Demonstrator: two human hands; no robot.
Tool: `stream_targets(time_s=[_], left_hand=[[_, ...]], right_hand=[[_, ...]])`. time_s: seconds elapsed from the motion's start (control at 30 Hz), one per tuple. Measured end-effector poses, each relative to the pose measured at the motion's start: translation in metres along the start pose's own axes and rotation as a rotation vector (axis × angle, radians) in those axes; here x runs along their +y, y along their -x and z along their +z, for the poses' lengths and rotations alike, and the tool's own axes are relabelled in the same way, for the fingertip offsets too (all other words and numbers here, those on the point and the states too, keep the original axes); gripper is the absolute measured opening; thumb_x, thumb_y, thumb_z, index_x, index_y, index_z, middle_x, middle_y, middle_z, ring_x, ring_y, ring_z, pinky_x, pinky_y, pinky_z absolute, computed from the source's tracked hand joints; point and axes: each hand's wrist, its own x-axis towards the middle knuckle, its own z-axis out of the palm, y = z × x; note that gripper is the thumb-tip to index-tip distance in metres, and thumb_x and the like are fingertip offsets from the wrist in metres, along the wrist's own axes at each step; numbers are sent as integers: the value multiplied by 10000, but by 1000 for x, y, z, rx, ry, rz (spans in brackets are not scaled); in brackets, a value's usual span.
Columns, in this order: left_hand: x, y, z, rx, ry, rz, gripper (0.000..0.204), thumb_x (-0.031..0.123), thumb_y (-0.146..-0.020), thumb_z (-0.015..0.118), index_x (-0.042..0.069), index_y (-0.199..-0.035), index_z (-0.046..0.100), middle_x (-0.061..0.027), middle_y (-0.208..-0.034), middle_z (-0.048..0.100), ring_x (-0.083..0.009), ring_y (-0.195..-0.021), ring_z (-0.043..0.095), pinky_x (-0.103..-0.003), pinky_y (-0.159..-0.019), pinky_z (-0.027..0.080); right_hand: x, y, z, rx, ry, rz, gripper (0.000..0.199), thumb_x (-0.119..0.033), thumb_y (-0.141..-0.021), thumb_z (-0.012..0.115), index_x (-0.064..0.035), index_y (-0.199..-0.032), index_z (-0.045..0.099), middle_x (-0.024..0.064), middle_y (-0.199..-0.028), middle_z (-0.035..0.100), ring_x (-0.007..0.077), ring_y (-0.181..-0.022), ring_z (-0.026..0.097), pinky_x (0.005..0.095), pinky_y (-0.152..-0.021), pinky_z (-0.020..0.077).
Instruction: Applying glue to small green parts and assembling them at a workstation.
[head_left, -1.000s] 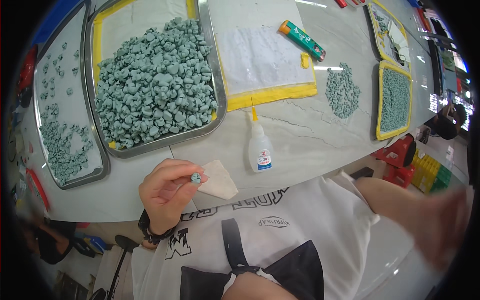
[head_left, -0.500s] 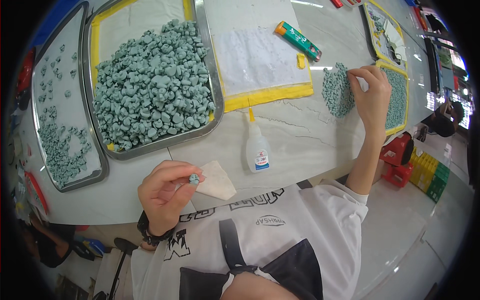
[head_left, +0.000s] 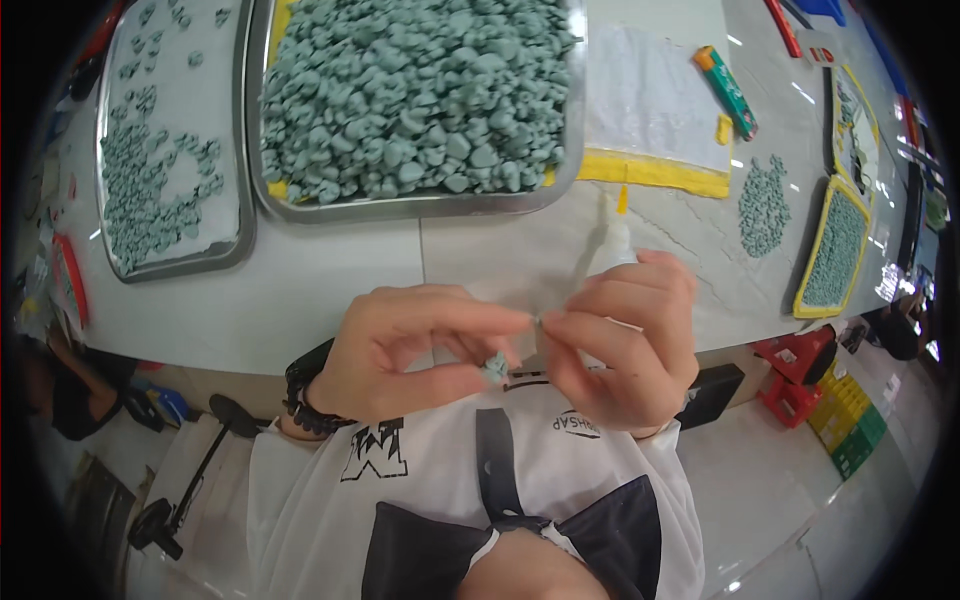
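Between the thumb and fingers of my left hand is a small grey-green moulded piece, held over my lap at the table's near edge. Its index finger stretches toward my right hand. The right thumb and index finger are pinched on a tiny pale green piece, its shape too small to make out. The fingertips of both hands nearly meet there. A white glue bottle with a yellow nozzle stands just beyond my right hand, which hides its lower part.
A metal tray heaped with grey-green pieces lies ahead, beside another tray at left. At right are a loose pile of tiny pieces and a yellow-edged tray. A green tube-shaped pack rests near a yellow-taped white sheet.
My right hand has come from the loose pile at right to meet my left hand, pinching a tiny piece. The left hand keeps its piece. The view has shifted, moving the trays within the picture.
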Motion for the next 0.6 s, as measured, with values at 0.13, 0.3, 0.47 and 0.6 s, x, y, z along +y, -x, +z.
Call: stream_targets(time_s=[0.13,0.3,0.47,0.6], left_hand=[[-2,0,1,38,-180,11,421,-86,-710,598,-103,-1126,533,-167,-902,613,-206,-812,611,-274,-680,482],[0,3,0,10,-195,6,395,-82,-707,603,-101,-1098,546,-162,-926,608,-201,-823,608,-274,-685,483],[-1,5,0,48,56,-67,351,-87,-713,587,-105,-1062,553,-171,-960,591,-209,-822,607,-276,-692,486],[-3,6,-1,38,126,-76,326,-89,-738,574,-85,-1063,558,-151,-983,589,-189,-854,601,-276,-736,482]], right_hand=[[-7,-4,4,9,-52,-47,343,27,-496,688,-103,-806,622,27,-751,578,204,-690,549,400,-737,401],[-7,-3,10,-17,-121,18,361,39,-492,703,-102,-813,617,19,-769,581,196,-695,551,410,-765,399],[-8,-2,13,-28,-55,-94,323,21,-526,726,-102,-798,603,17,-778,584,196,-692,556,417,-802,397],[-9,-4,13,1,-67,-67,292,5,-549,738,-104,-779,595,16,-762,586,195,-688,560,417,-824,394]])
